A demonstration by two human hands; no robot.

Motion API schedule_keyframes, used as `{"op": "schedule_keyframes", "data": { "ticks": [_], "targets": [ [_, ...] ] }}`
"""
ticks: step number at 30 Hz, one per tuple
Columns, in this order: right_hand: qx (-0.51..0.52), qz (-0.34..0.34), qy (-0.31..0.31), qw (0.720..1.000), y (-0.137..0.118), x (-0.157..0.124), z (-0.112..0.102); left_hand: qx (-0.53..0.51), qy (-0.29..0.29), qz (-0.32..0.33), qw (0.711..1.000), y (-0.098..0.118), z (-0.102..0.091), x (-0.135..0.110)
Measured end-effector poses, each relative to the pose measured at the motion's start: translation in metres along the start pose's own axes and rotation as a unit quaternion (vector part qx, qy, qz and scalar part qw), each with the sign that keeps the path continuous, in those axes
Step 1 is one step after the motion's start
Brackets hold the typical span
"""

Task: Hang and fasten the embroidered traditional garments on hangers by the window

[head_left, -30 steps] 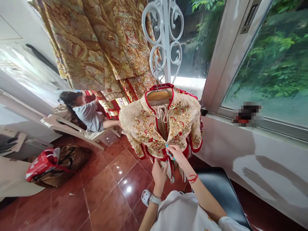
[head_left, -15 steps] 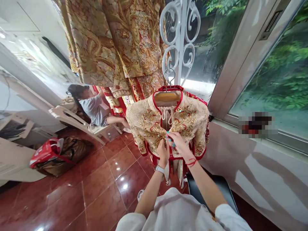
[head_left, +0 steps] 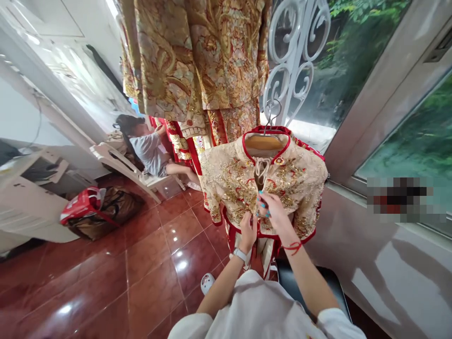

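A cream jacket (head_left: 229, 174) with gold beading and red piping hangs on a metal-hooked hanger (head_left: 272, 115) in front of me. Cords are tied in a bow (head_left: 263, 165) below its collar, and the front gapes beneath the bow. My right hand (head_left: 273, 209), with turquoise nails, is closed on the front edge at mid-chest. Lower and to the left, my left hand (head_left: 247, 230) pinches the front near the hem. Any small fastener between the fingers is hidden.
Gold embroidered garments (head_left: 197, 61) hang behind, beside a white scrolled metal stand (head_left: 298, 52). A person (head_left: 148, 148) sits at left on a white chair (head_left: 122, 167). A red bag (head_left: 83, 205) lies on the tiled floor. A black seat (head_left: 318, 282) stands at right below the window.
The view has swung left, so the jacket and room appear farther right. My hands have drawn slightly apart, the left one a little lower; both stay at the jacket's front.
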State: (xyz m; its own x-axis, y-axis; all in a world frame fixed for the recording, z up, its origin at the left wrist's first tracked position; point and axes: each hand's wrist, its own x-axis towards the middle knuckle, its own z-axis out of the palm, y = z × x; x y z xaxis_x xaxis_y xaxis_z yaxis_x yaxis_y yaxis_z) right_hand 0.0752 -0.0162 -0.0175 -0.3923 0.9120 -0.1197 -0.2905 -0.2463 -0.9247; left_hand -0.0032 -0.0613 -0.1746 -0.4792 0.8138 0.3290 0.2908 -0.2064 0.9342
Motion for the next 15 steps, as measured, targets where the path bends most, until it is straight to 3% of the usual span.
{"op": "schedule_keyframes", "data": {
  "ticks": [4, 7, 15],
  "targets": [
    [-0.006, -0.027, -0.005, 1.000, -0.032, 0.014, 0.004, 0.020, 0.017, 0.023, 0.999, 0.002, 0.008, 0.017],
    [-0.017, -0.018, -0.013, 1.000, -0.041, 0.012, 0.004, 0.048, 0.020, 0.055, 0.997, 0.000, 0.010, 0.015],
    [0.006, -0.027, 0.005, 1.000, -0.009, -0.007, 0.000, 0.091, 0.020, 0.090, 0.992, -0.011, 0.010, -0.006]
  ]
}}
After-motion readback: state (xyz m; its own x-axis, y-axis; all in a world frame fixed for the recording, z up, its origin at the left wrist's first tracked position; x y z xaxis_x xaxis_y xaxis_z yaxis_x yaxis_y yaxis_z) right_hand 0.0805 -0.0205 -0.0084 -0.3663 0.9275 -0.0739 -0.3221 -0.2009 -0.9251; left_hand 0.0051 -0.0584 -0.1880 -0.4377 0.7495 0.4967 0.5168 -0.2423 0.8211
